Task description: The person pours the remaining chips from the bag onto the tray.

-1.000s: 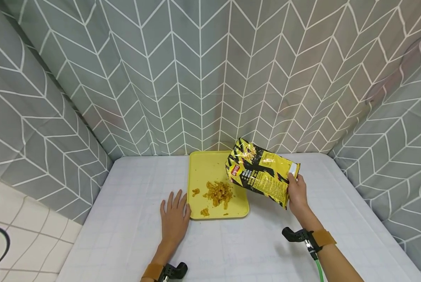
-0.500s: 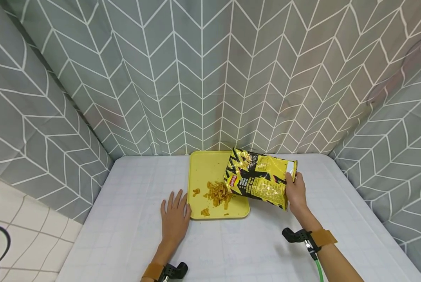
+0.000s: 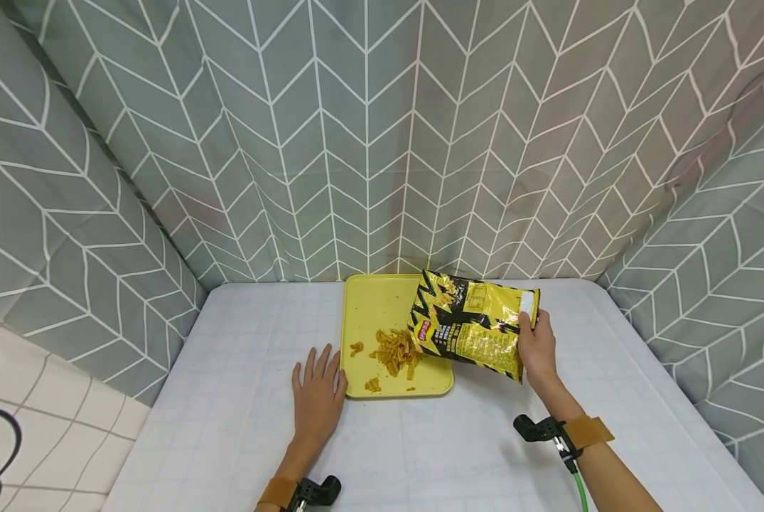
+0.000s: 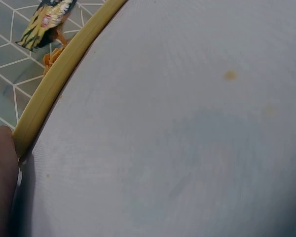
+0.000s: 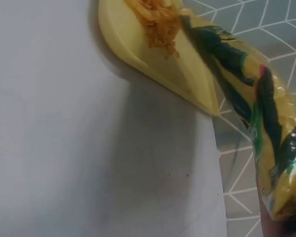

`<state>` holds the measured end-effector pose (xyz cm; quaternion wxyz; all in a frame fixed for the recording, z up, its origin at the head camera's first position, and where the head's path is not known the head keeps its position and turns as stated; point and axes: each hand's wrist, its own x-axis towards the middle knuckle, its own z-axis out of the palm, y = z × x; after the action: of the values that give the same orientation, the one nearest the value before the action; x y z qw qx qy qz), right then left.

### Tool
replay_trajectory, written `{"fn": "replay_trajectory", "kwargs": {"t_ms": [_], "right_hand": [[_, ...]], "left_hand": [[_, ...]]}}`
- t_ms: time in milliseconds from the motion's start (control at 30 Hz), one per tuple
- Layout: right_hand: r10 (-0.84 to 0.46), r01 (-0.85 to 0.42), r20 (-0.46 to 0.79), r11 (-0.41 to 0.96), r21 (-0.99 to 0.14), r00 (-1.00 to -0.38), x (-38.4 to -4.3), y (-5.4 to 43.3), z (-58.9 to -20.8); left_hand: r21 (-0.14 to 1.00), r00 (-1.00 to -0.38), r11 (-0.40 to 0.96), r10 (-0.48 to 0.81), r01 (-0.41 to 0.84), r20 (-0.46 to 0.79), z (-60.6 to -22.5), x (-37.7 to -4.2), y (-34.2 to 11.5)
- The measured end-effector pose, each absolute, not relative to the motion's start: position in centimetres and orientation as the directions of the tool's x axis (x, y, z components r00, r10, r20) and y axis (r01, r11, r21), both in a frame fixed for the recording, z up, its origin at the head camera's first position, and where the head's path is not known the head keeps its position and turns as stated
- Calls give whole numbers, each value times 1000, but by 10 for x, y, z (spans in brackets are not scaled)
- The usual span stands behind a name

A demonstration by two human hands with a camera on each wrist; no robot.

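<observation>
My right hand [image 3: 538, 350] grips one end of a yellow-and-black snack bag [image 3: 474, 320], thumb on top. The bag is tilted over the right part of a yellow tray [image 3: 375, 295], its far end low beside a heap of golden snack chips [image 3: 394, 350]. In the right wrist view the bag [image 5: 266, 98] slants down to the chips [image 5: 160, 24]. A few loose pieces [image 3: 372, 385] lie apart on the tray. My left hand [image 3: 318, 402] lies flat on the table with fingers spread, thumb against the tray's left edge. The left wrist view shows the tray rim [image 4: 64, 69] beside that hand.
A white cloth covers the table [image 3: 247, 341]. Behind it hangs a grey curtain [image 3: 382, 156] with white zigzag lines, which also runs along both sides. A green cable [image 3: 580, 491] trails from the right wrist camera. Crumbs dot the tablecloth in the right wrist view.
The bag's far end has dropped lower towards the chips, mostly within the first half second. My right hand has shifted slightly left. The left hand, tray and heap look the same.
</observation>
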<state>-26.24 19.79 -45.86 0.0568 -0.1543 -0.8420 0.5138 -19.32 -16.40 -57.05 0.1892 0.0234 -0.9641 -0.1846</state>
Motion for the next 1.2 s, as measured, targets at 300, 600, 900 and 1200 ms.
{"fn": "replay_trajectory", "kwargs": {"t_ms": [300, 600, 900, 1200], "right_hand": [[321, 265, -168, 290, -919, -932, -263, 200, -456], [320, 264, -162, 305, -915, -934, -264, 202, -461], [312, 209, -79, 408, -889, -947, -263, 199, -461], [306, 229, -111, 382, -896, -946, -263, 196, -459]], "left_hand": [[369, -928, 929, -116, 24, 353, -569, -194, -165], [379, -936, 925, -116, 20, 332, -569, -194, -166], [378, -935, 925, -109, 29, 338, -568, -193, -165], [372, -934, 927, -103, 33, 341, -567, -191, -165]]}}
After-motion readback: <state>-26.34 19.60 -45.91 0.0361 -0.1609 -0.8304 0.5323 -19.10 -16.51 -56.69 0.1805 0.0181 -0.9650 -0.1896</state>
